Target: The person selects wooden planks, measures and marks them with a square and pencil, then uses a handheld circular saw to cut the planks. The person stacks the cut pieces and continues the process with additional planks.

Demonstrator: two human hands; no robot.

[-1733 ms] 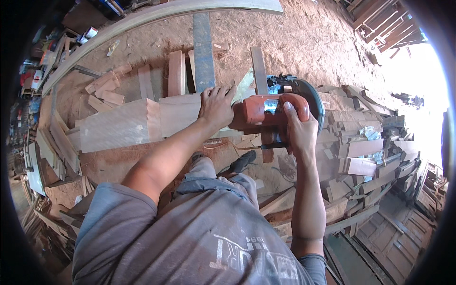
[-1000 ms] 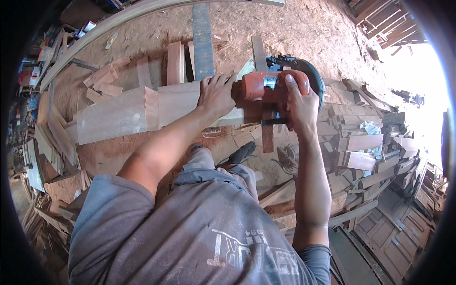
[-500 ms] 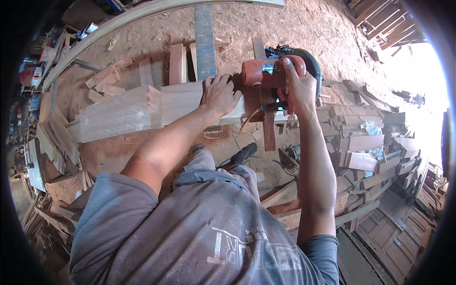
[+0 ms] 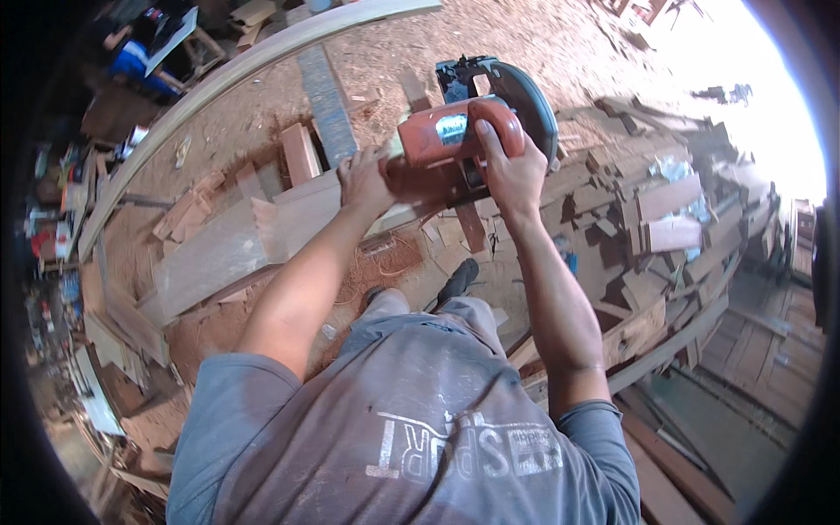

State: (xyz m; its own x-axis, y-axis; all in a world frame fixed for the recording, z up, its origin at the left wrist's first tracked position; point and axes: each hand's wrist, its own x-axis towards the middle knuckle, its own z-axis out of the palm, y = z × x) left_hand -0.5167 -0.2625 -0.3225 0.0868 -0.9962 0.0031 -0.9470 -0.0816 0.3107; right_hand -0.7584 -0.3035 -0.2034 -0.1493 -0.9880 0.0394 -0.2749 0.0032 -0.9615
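Observation:
My right hand (image 4: pixel 516 175) is wrapped round the handle of a red circular saw (image 4: pixel 433 136) with a dark round guard (image 4: pixel 525 101), thumb lying along the handle's top. The saw rests over the right end of a pale wooden board (image 4: pixel 210 258), across a narrow darker strip (image 4: pixel 469 226). My left hand (image 4: pixel 367 184) grips the board just left of the saw, its fingers bent over the far side and partly in shadow. A blue-grey weathered plank (image 4: pixel 325 105) lies beyond it, beside short pinkish blocks (image 4: pixel 300 153).
A long curved-looking pale beam (image 4: pixel 262 52) runs along the far side. Stacked offcuts (image 4: pixel 669 201) crowd the right, with wooden panels (image 4: pixel 770 359) lower down. More boards (image 4: pixel 114 315) lie at the left. My feet (image 4: pixel 455 280) stand on sawdust-strewn ground (image 4: pixel 402 44) below the workpiece.
The view has turned, so board and planks now slant more steeply. The saw and both hands sit further left and the saw higher in the picture. Both hands keep their holds.

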